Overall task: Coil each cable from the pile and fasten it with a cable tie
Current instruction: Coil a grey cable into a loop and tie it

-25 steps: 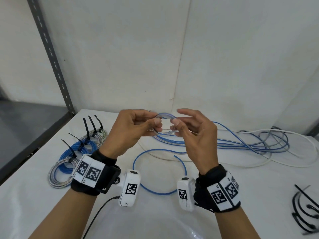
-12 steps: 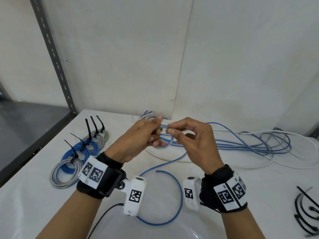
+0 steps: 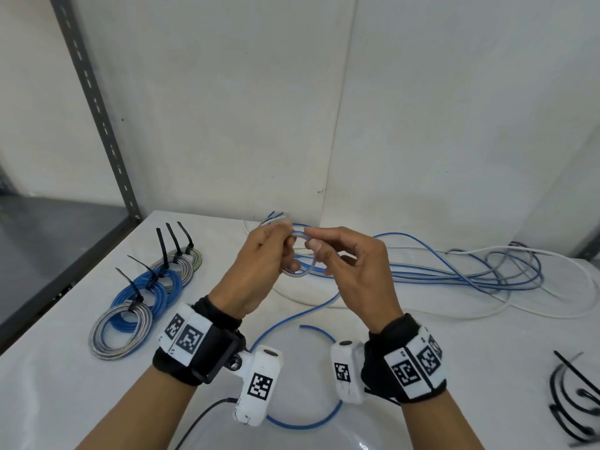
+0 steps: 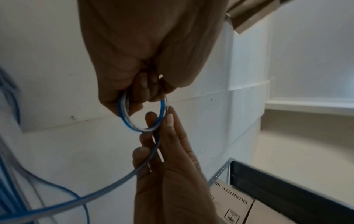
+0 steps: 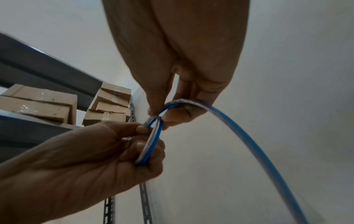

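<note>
small blue-and-white coil held up between both hands

the white table (image 3: 81, 394) runs out of the head view at left, right and bottom, and a grey shelf upright (image 3: 97, 105) is cut off at the top. the loose cable pile (image 3: 470, 274), blue, grey and white strands, sprawls across the far right of the table against the wall; where one strand ends and another starts cannot be made out. cardboard boxes (image 5: 42, 104) sit on a shelf in the right wrist view; another box (image 4: 231, 207) in the left wrist view carries the upside-down word "quantity" and some digits, cut off by the shelf edge. a row of finished coils (image 3: 143, 293), blue and grey, lies at the left of the table, each with a black cable tie (image 3: 130, 287) sticking up. spare black cable ties (image 3: 574, 407) lie at the right edge, partly out of frame. the left hand (image 3: 256, 271) grips the small coil (image 3: 297, 267) above the table centre, fingers curled through and round its loops. the right hand (image 3: 354, 271) pinches the cable's running strand just beside the coil between thumb and forefinger; the other fingers lie loosely extended. the cable (image 3: 305, 315) is blue with a pale stripe; its tail drops to the table and curves behind the wrist cameras, which hide part of it.
</note>
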The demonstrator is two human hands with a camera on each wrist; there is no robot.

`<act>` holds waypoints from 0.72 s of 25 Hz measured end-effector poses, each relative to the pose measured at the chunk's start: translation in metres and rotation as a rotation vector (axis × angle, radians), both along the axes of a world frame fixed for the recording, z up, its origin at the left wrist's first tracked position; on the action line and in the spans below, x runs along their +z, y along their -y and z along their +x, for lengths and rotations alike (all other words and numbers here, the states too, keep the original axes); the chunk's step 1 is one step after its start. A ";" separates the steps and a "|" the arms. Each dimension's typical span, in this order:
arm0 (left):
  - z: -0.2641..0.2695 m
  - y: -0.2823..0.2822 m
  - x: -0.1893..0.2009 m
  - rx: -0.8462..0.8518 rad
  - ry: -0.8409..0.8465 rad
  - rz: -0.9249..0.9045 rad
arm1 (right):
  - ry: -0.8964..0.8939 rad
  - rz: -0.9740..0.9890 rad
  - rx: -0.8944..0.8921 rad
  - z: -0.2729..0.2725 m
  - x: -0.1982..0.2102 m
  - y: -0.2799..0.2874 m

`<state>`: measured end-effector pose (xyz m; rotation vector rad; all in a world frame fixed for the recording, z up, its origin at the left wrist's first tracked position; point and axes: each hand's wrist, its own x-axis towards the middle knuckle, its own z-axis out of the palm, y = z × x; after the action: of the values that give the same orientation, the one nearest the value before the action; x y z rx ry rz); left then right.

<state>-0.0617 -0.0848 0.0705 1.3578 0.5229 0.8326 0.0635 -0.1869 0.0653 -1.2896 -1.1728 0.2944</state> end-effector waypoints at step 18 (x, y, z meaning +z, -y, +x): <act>0.004 0.009 0.000 -0.058 0.000 -0.057 | -0.023 -0.033 0.032 0.008 0.004 0.004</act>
<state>-0.0574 -0.0937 0.0708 1.3149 0.5020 0.7650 0.0710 -0.1909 0.0697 -1.2936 -1.1739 0.3524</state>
